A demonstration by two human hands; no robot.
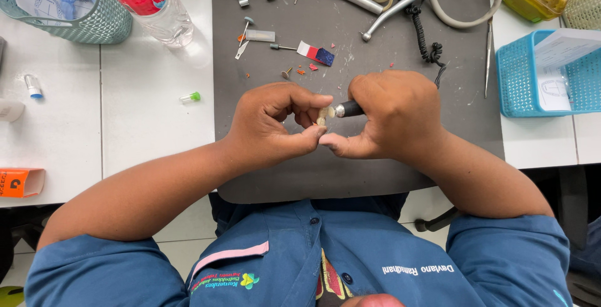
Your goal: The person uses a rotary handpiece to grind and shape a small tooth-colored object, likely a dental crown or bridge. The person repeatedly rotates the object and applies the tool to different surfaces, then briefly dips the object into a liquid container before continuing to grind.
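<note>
1. White tiled bench (144, 125) carries a grey work mat (350, 175) at its centre, keeping small tools together under the person's hands.
2. At ten o'clock, a teal basket (94, 25) and a clear plastic bottle (156, 6) sit off the mat, apart from the grinding bits.
3. Left hand (269, 125) pinches a small pale workpiece (323, 115) between thumb and fingertips, steadying it at mat centre.
4. Right hand (394, 116) is closed around a black handpiece (350, 109), tip touching the workpiece; thumbs meet, likely for bracing.
5. At two o'clock lie a second handpiece (400, 6) with its hose, a coiled cord (419, 31) and a blue basket (532, 75).
</note>
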